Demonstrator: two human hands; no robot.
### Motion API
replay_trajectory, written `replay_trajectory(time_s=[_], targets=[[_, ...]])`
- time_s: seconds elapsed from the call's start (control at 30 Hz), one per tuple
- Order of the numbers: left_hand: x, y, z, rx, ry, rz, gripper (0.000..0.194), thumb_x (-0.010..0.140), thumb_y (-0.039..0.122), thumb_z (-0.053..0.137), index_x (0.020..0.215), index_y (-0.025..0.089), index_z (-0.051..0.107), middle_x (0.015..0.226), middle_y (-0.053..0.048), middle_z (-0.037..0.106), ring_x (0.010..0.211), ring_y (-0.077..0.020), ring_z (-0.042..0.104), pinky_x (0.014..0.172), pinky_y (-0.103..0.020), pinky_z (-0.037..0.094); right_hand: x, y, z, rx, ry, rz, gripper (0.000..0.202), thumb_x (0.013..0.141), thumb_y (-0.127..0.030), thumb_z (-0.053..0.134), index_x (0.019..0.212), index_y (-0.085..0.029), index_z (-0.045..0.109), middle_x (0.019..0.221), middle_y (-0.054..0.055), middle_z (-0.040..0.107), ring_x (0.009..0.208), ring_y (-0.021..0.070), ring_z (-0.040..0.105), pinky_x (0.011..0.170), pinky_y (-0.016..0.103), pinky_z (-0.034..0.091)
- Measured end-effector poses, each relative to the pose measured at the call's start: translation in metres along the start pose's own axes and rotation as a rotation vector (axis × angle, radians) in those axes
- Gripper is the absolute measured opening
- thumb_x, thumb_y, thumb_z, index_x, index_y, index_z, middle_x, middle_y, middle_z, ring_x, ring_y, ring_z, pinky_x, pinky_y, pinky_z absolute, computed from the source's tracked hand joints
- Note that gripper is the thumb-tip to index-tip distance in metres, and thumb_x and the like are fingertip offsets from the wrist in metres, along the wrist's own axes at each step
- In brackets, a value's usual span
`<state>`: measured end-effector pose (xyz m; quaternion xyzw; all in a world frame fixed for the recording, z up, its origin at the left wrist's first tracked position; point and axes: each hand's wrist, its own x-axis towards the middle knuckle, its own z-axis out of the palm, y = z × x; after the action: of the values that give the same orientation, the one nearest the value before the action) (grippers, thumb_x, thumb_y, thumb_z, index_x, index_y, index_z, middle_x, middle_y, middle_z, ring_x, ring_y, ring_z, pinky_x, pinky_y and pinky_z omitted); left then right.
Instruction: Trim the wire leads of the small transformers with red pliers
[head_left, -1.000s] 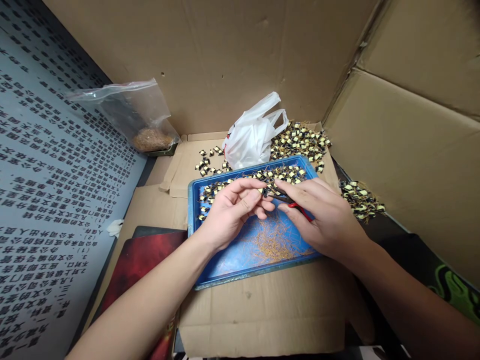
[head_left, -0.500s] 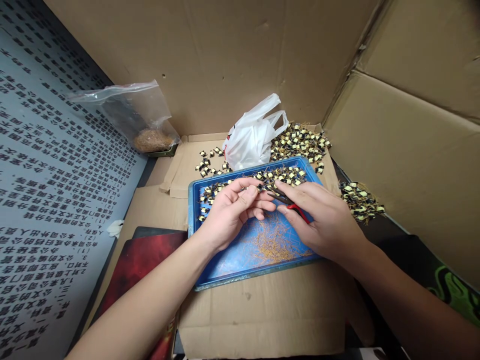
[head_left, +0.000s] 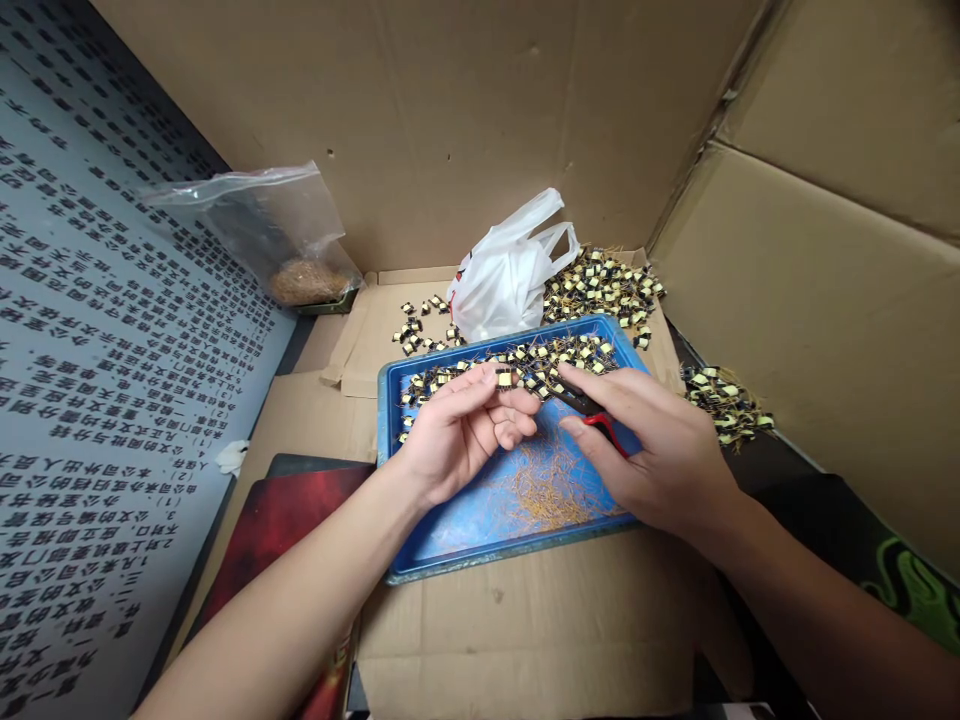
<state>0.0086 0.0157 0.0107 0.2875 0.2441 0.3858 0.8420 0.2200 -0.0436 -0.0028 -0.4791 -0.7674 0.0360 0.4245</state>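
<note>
Between the thumb and fingers of my left hand is a small transformer, black with a yellow-taped middle, held above the blue tray. My right hand is closed around red-handled cutters; their dark jaws point left, apart from the transformer. More transformers of the same kind lie along the tray's far side. Copper-coloured wire clippings are scattered on the tray floor beneath my hands.
Behind the tray, a white plastic bag stands by a large heap of transformers; another heap lies at the right. A clear bag of wire bits sits back left. Cardboard walls enclose the back and right.
My left hand has turned the transformer so its yellow side shows, and drawn slightly left. The cutters have moved back to the right, away from it.
</note>
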Motion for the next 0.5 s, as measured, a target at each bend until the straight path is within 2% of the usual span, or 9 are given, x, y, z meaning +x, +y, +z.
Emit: replay_trajectory(time_s=[0.2,0.37,0.43,0.5], targets=[[-0.0021,0.0006,-0.0006,0.011,-0.067,-0.087,0.017,0.092,0.020,0.072,0.104,0.011,0.064,0.080,-0.011,0.079,0.066,-0.0176,0.078,0.055,-0.019,0.059,-0.0007,-0.0033,0.0011,0.043,0.016,0.026,0.038,0.100,-0.023,0.065,0.138,-0.022,0.067,0.101,0.010,0.076,0.086,0.0238,0.072,0.080,0.040,0.061],[-0.0029,0.0005,-0.0013,-0.006,-0.110,-0.110,0.020,0.091,0.021,0.075,0.105,0.011,0.064,0.081,-0.011,0.080,0.067,-0.0186,0.079,0.055,-0.019,0.059,-0.0021,-0.0052,0.0025,0.097,0.015,0.057,0.033,0.098,-0.023,0.066,0.131,-0.021,0.070,0.099,0.009,0.075,0.086,0.0225,0.071,0.080,0.038,0.060],[-0.0027,-0.0001,-0.0017,-0.008,-0.133,-0.125,0.022,0.090,0.022,0.077,0.104,0.011,0.065,0.081,-0.011,0.080,0.067,-0.0188,0.079,0.054,-0.019,0.059,-0.0019,-0.0067,0.0029,0.189,0.006,0.152,0.030,0.097,-0.025,0.068,0.126,-0.020,0.072,0.095,0.007,0.074,0.082,0.0205,0.069,0.076,0.035,0.059],[-0.0027,-0.0014,-0.0019,0.008,-0.159,-0.160,0.021,0.090,0.024,0.078,0.101,0.010,0.066,0.082,-0.013,0.080,0.066,-0.0184,0.079,0.053,-0.018,0.059,-0.0010,-0.0087,0.0034,0.339,-0.027,0.306,0.025,0.096,-0.027,0.069,0.120,-0.020,0.074,0.078,0.001,0.067,0.067,0.0159,0.063,0.064,0.030,0.056]])
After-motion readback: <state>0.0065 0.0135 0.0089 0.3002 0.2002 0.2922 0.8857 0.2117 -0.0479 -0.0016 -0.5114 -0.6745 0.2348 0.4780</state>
